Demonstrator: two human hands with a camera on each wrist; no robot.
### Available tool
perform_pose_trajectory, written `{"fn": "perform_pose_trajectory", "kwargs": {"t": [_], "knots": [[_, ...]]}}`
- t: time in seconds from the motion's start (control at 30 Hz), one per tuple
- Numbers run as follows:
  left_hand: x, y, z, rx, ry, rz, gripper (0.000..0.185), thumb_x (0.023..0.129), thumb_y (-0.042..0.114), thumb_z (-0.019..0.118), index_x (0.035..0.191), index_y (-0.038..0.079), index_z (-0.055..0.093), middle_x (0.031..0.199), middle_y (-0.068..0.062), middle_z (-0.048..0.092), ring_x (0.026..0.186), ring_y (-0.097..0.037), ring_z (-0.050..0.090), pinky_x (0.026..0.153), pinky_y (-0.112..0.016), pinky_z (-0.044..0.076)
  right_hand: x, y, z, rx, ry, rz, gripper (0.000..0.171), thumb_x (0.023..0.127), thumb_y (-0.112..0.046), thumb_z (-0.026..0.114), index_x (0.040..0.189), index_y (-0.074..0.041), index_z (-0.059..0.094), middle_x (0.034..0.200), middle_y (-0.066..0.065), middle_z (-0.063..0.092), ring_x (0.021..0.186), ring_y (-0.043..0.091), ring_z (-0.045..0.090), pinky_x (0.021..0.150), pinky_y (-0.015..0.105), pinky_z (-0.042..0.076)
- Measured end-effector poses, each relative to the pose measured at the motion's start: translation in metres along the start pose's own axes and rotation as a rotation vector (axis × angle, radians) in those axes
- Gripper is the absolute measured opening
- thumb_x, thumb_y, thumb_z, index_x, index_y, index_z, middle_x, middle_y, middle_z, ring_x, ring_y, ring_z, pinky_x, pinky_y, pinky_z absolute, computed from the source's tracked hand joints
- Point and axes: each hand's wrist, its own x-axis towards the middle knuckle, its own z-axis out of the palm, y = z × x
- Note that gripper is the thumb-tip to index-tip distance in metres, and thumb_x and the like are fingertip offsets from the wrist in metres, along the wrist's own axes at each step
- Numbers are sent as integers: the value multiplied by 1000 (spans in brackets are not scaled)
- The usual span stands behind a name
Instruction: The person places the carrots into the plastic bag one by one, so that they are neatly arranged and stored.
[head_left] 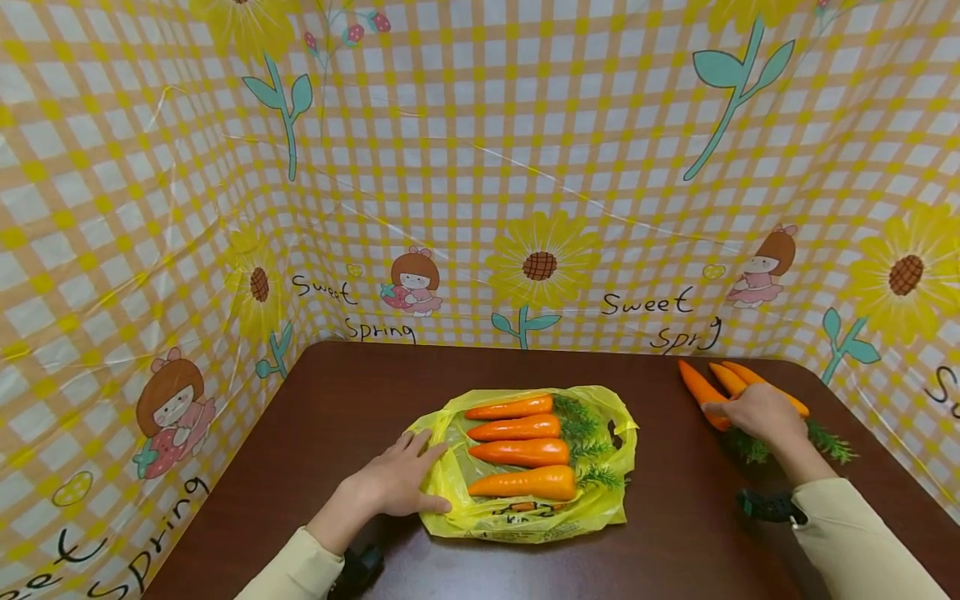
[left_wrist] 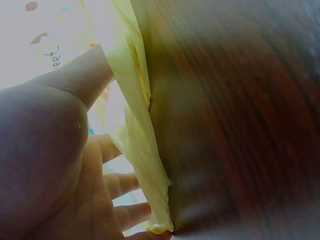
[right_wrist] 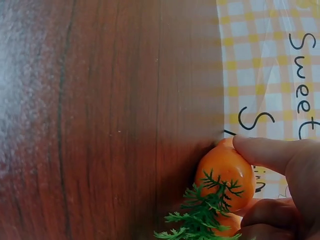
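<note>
A yellow bag [head_left: 525,508] lies flat in the middle of the brown table [head_left: 675,533], four carrots [head_left: 521,452] in a row on it. The left hand [head_left: 393,483] rests on the bag's left edge, fingers [left_wrist: 125,182] straight and spread. Well to the right of the bag, the right hand [head_left: 757,414] curls its fingers [right_wrist: 265,152] around one carrot [right_wrist: 225,175] of a small pile [head_left: 731,382].

Brown table [head_left: 675,533] under a checkered backdrop [head_left: 480,167] (sunflowers, "Sweet Spring").
</note>
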Motion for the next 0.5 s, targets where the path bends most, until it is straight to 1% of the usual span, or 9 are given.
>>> {"fn": "perform_pose_trajectory", "kwargs": {"t": [0.07, 0.2, 0.27, 0.3, 0.47, 0.5], "knots": [[0, 0, 0, 1, -1, -2, 88, 88, 59, 69, 158, 17, 36, 166, -15, 22, 152, -42, 21, 113, -60, 35, 1, 0, -1, -7, -3, -8, 57, 91, -61, 62, 67, -10, 66, 63, 3, 47, 65, 25, 50, 60, 34, 36], [0, -1, 0, 0, -5, -1, 87, 89, 60, 68, 158, 18, 35, 167, -15, 21, 153, -42, 20, 114, -60, 35, 2, 1, 0, -12, 6, -23, 57, 90, -61, 62, 60, -13, 60, 57, -1, 42, 60, 22, 47, 59, 33, 35], [1, -2, 0, -2, -6, 0, 87, 89, 60, 68, 158, 18, 35, 167, -15, 20, 153, -42, 19, 114, -60, 34, 2, 2, 1, -13, 13, -25, 58, 90, -62, 62, 60, -13, 59, 55, -3, 39, 58, 21, 46, 58, 32, 35], [2, -2, 0, -3, -4, 1, 87, 89, 59, 68, 158, 18, 35, 166, -15, 21, 153, -43, 20, 114, -60, 34, 2, 2, 1, -16, 18, -24, 59, 89, -63, 63, 61, -11, 60, 56, -3, 40, 58, 21, 47, 57, 32, 36], [2, -3, 0, -11, -4, 1, 87, 89, 59, 69, 158, 18, 36, 166, -15, 21, 153, -43, 20, 114, -61, 34, 0, 1, 1, -12, 20, 7, 66, 87, -67, 63, 73, -3, 67, 59, 0, 43, 59, 23, 48, 55, 33, 36], [2, -3, 0, -11, -4, 1, 87, 89, 59, 69, 158, 18, 36, 166, -15, 21, 153, -43, 20, 114, -61, 34, 0, 1, 2, -13, 18, 3, 67, 87, -67, 64, 84, 0, 70, 58, 0, 42, 57, 22, 47, 55, 32, 35]]}}
